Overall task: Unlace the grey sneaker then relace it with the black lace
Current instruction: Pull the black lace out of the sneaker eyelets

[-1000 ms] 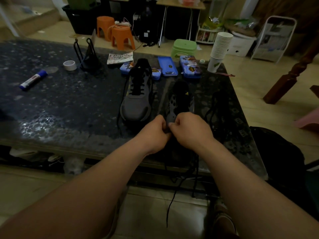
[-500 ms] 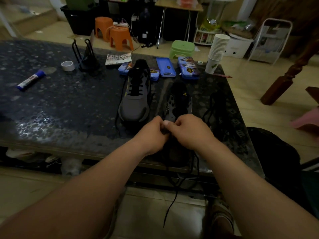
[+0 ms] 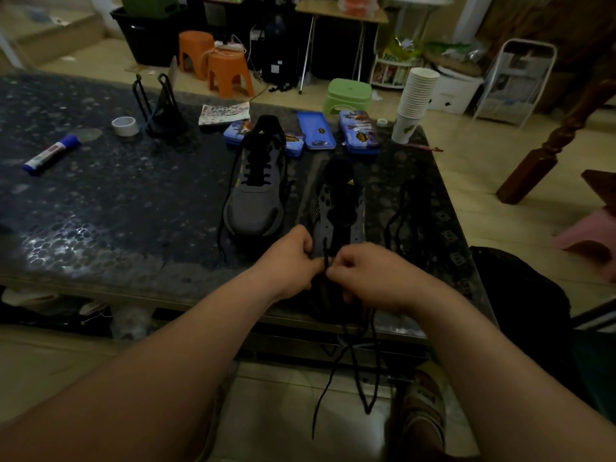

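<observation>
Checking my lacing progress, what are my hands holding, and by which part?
The right hand pinches the black lace near its tip, at the toe of the grey sneaker. The left hand seems to grip its eyelet edge.

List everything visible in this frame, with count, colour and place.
table: 1, dark speckled, under everything
laced sneaker: 1, grey, table centre
unlaced sneaker: 1, grey, right of it, by the hands
lace: 1, black, from the hands down over the table edge
spare lace: 1, black, right of the unlaced sneaker
pencil cases: 3, blue, behind the sneakers
cups: 1 stack, white, far right corner
tape: 1, white, far left
marker: 1, blue and white, left
stand: 1, black, beside the tape
booklet: 1, printed, behind the laced sneaker
stools: 2 orange, 1 green, floor beyond
left hand: grips the unlaced sneaker's front
right hand: pinches the lace
</observation>
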Available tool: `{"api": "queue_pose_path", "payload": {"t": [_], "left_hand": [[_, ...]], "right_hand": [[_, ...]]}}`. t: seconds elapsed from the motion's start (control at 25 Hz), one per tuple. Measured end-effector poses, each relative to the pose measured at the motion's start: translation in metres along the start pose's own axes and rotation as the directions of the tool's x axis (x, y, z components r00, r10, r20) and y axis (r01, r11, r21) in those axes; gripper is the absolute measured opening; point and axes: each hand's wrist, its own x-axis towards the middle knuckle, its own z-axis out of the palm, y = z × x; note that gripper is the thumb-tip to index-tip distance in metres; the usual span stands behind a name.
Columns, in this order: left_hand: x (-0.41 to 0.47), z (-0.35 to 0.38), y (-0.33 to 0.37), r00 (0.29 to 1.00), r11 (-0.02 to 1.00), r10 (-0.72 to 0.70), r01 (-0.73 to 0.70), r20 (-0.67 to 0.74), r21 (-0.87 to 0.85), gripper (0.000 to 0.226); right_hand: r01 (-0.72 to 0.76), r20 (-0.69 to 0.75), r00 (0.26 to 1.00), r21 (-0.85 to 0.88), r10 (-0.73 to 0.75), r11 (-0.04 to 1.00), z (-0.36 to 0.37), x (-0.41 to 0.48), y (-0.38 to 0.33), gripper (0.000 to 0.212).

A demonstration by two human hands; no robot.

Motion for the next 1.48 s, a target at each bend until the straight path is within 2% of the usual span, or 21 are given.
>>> {"api": "queue_pose_path", "payload": {"t": [0.04,0.12,0.2,0.28,0.4,0.48,0.56,0.64,0.68,0.72,0.8,0.88,0.92,1.0,1.08,1.16,1.24,1.28,1.32,1.4,1.48], "left_hand": [[-0.002,-0.002,0.001,1.0,1.0,0.003,-0.003,0.013,-0.004,0.026],[-0.005,-0.005,0.005,0.999,1.0,0.004,-0.003,0.041,-0.01,0.021],[-0.007,-0.006,0.006,0.998,1.0,0.008,-0.008,0.057,-0.003,0.022],[-0.007,-0.007,0.005,0.998,1.0,0.007,-0.008,0.062,0.016,0.018],[-0.007,-0.011,0.005,0.997,0.998,0.029,-0.034,0.078,0.062,0.017],[-0.007,-0.01,0.007,0.997,0.999,0.026,-0.028,0.072,0.029,0.021],[-0.008,-0.009,0.009,0.998,1.0,0.0,0.002,0.061,-0.022,0.02],[-0.011,-0.009,0.01,0.998,0.998,-0.024,0.027,0.054,-0.055,0.02],[-0.011,-0.009,0.009,0.998,0.998,-0.036,0.039,0.046,-0.051,0.02],[-0.012,-0.01,0.009,0.999,0.998,-0.047,0.047,0.029,-0.029,0.02],[-0.015,-0.008,0.008,0.999,0.999,0.001,0.001,-0.049,0.043,0.018],[-0.018,-0.003,0.009,0.978,0.973,0.162,-0.137,-0.13,0.185,0.019],[-0.021,-0.001,0.009,0.959,0.941,0.248,-0.205,-0.134,0.27,0.022],[-0.024,0.001,0.01,0.93,0.883,0.352,-0.293,-0.104,0.366,0.026],[-0.022,0.001,0.009,0.922,0.873,0.374,-0.314,-0.1,0.374,0.026],[-0.019,0.001,0.009,0.913,0.864,0.394,-0.328,-0.108,0.383,0.025],[-0.016,0.0,0.009,0.906,0.85,0.411,-0.341,-0.1,0.402,0.023],[-0.015,0.0,0.008,0.906,0.846,0.413,-0.345,-0.091,0.407,0.022],[-0.013,-0.001,0.008,0.906,0.841,0.416,-0.348,-0.082,0.415,0.022],[-0.012,-0.001,0.007,0.906,0.828,0.419,-0.352,-0.064,0.438,0.02],[-0.012,-0.001,0.008,0.909,0.82,0.414,-0.346,-0.054,0.456,0.02]], "right_hand": [[-0.026,-0.114,0.993,0.02,0.028,0.999,0.004,0.007,-0.005,0.031],[-0.062,-0.299,0.954,-0.08,0.035,0.995,0.011,0.017,-0.012,0.038],[-0.061,-0.374,0.927,-0.222,-0.027,0.973,0.018,0.024,-0.015,0.035],[0.001,-0.353,0.933,-0.196,-0.071,0.981,0.018,0.028,-0.017,0.029],[0.157,-0.062,0.987,0.188,-0.148,0.97,0.003,0.016,-0.018,0.027],[0.164,0.11,0.971,0.332,-0.211,0.929,-0.008,-0.001,-0.015,0.023],[0.133,0.27,0.938,0.305,-0.219,0.943,-0.016,-0.019,-0.007,0.024],[0.09,0.45,0.882,0.134,-0.141,0.987,-0.02,-0.032,0.001,0.031],[0.068,0.476,0.875,0.05,-0.084,0.996,-0.02,-0.035,0.005,0.035],[0.037,0.434,0.9,0.011,-0.038,0.999,-0.02,-0.035,0.008,0.036],[-0.014,0.156,0.988,0.012,0.012,1.0,-0.017,-0.029,0.016,0.031],[-0.023,-0.234,0.972,-0.029,0.016,0.999,-0.015,-0.017,0.025,0.017],[-0.036,-0.332,0.943,-0.02,0.028,0.999,-0.014,-0.011,0.03,0.013],[-0.038,-0.341,0.939,0.029,0.046,0.999,-0.009,-0.002,0.035,0.016],[0.009,-0.264,0.964,0.068,0.009,0.998,-0.005,0.0,0.038,0.009],[0.083,-0.101,0.993,0.155,-0.067,0.984,-0.009,-0.009,0.036,0.006],[0.067,0.049,0.995,0.317,-0.087,0.946,-0.016,-0.017,0.036,0.01],[0.058,0.016,0.998,0.343,-0.068,0.937,-0.017,-0.015,0.04,0.009],[0.072,-0.094,0.994,0.293,-0.046,0.953,-0.019,-0.009,0.043,0.007],[0.092,-0.3,0.952,0.076,-0.066,0.993,-0.018,0.005,0.047,0.014],[0.148,-0.344,0.926,-0.04,-0.152,0.988,-0.011,0.015,0.046,0.02]]}}
